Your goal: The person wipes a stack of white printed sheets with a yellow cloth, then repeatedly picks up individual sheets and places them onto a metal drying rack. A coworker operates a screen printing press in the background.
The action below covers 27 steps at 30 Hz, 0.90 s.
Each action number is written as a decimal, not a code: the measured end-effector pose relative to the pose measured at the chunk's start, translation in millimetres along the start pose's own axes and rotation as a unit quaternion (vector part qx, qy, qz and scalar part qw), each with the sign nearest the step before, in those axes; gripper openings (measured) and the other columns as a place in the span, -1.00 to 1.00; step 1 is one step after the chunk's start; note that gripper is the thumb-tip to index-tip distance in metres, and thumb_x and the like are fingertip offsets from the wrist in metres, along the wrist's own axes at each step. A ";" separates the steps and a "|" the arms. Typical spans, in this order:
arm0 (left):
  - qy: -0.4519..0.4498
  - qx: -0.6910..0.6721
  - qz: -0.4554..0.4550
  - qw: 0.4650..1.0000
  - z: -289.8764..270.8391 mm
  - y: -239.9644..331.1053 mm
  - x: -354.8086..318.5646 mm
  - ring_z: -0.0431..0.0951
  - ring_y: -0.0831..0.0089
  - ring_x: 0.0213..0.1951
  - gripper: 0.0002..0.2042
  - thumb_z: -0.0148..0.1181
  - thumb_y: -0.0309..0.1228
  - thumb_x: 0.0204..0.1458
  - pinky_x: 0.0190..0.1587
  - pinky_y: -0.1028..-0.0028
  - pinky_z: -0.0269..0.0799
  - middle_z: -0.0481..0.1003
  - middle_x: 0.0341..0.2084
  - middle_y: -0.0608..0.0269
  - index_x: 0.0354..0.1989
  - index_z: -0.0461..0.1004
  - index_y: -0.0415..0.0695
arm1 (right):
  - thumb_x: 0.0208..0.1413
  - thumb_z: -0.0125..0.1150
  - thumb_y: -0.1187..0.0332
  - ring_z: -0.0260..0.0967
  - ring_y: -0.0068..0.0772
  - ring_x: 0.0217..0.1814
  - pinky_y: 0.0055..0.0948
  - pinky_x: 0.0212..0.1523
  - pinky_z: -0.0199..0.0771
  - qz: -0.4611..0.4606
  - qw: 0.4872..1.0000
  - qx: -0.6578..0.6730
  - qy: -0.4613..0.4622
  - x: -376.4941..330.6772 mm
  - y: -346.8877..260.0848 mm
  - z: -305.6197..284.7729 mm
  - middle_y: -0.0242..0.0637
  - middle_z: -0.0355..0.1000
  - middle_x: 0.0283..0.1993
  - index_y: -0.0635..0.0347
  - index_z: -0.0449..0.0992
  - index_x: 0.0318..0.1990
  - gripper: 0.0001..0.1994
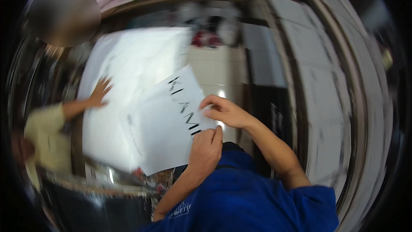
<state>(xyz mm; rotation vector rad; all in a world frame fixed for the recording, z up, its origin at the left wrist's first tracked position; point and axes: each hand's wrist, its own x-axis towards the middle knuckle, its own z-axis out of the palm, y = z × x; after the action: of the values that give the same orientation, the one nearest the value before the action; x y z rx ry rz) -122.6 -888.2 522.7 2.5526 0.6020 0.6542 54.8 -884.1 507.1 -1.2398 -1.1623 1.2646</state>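
Left hand (205, 149): is being closed on the lower right edge of the white bag (165, 122), thumb on top, so the bag is being kept flat and tilted.
Right hand (225, 111): is being pinched on the same bag's right edge, steadying it.
White bag: is being held up over the table (214, 66), dark block lettering running along its right side.
White sheet (128, 68): large, blurred, is being pressed by another person's hand (101, 92).
Dark panel (270, 111): is lying just to the right.
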 end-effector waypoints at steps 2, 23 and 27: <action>-0.033 -0.021 0.059 0.997 9.3 15.0 -12.8 0.41 0.17 -0.30 -0.57 0.20 -0.61 -0.17 -0.24 0.27 0.31 0.39 -0.34 0.08 -0.02 0.41 -0.33 | 0.16 0.13 0.38 0.25 -0.64 -0.30 -0.56 -0.28 0.29 -0.013 0.996 -0.058 0.065 -31.7 3.2 1.1 -0.45 0.40 -0.29 0.21 0.48 -0.12 -0.82; -0.127 -0.225 0.109 0.960 0.9 -50.0 -69.4 0.37 0.26 -0.45 -0.78 0.16 -0.55 0.03 -0.39 0.35 0.29 0.38 -0.48 0.11 -0.13 0.46 -0.30 | 0.02 0.06 0.51 0.33 -0.53 -0.34 -0.44 -0.29 0.40 0.311 0.586 -0.256 0.703 -552.0 -42.9 163.0 -0.39 0.38 -0.44 0.23 0.46 -0.38 -0.95; -0.143 -0.207 0.071 0.965 35.0 -36.3 -127.8 0.33 0.30 -0.48 -0.81 0.15 -0.51 0.07 -0.42 0.35 0.28 0.35 -0.49 0.14 -0.15 0.46 -0.28 | -0.01 0.06 0.51 0.35 -0.48 -0.36 -0.42 -0.30 0.40 0.440 0.477 -0.259 0.715 -705.9 -32.3 181.9 -0.34 0.40 -0.45 0.23 0.47 -0.40 -0.94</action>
<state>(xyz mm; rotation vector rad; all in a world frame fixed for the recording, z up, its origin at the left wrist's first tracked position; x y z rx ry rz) -216.3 -933.5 433.0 2.2461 0.1609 0.3937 -126.6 -1586.3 587.6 -2.6440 0.5867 -0.0713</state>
